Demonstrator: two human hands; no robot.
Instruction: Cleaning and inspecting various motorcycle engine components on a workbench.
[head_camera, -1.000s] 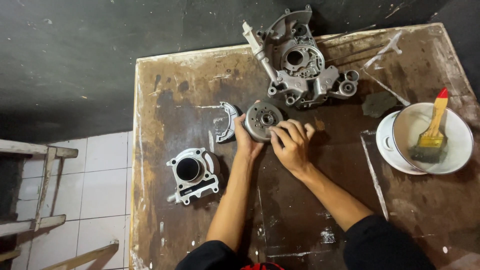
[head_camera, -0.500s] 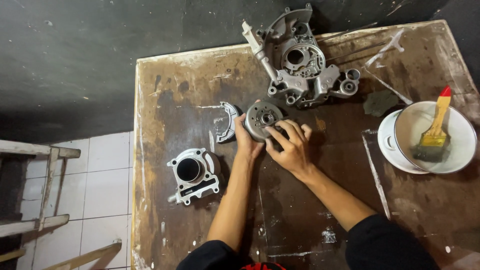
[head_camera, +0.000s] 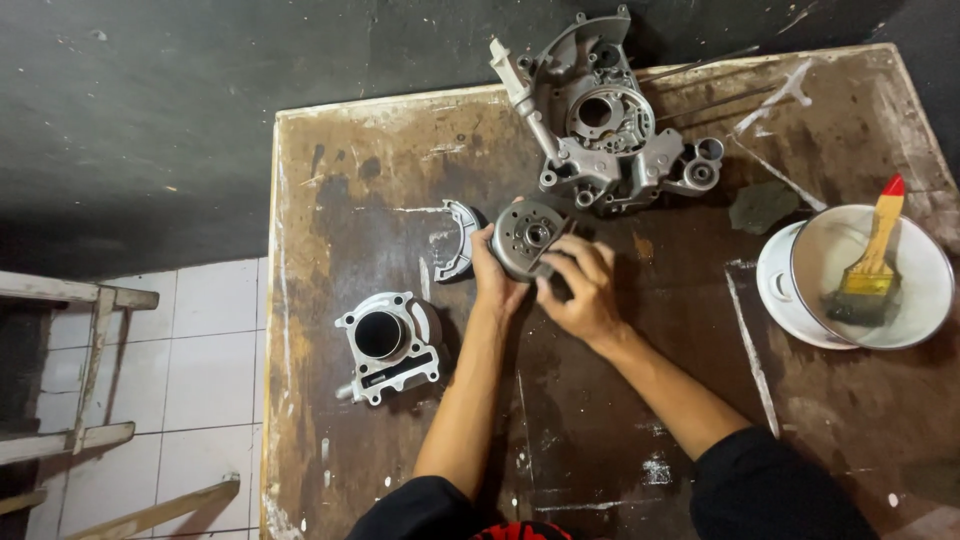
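round metal engine part (head_camera: 528, 238) near the middle of the worn table (head_camera: 330, 200), below the crankcase casting (head_camera: 605, 125); left hand (head_camera: 495, 280) cups its left rim, right hand (head_camera: 580, 290) closes fingers on its lower right edge, both equally near.

Repair workshop — engine crankcase (head_camera: 610, 120), stained workbench (head_camera: 600, 420)

No packages, labels, signs or screens appear in this view — only bare metal parts, a bowl and brush, and a worn tabletop.
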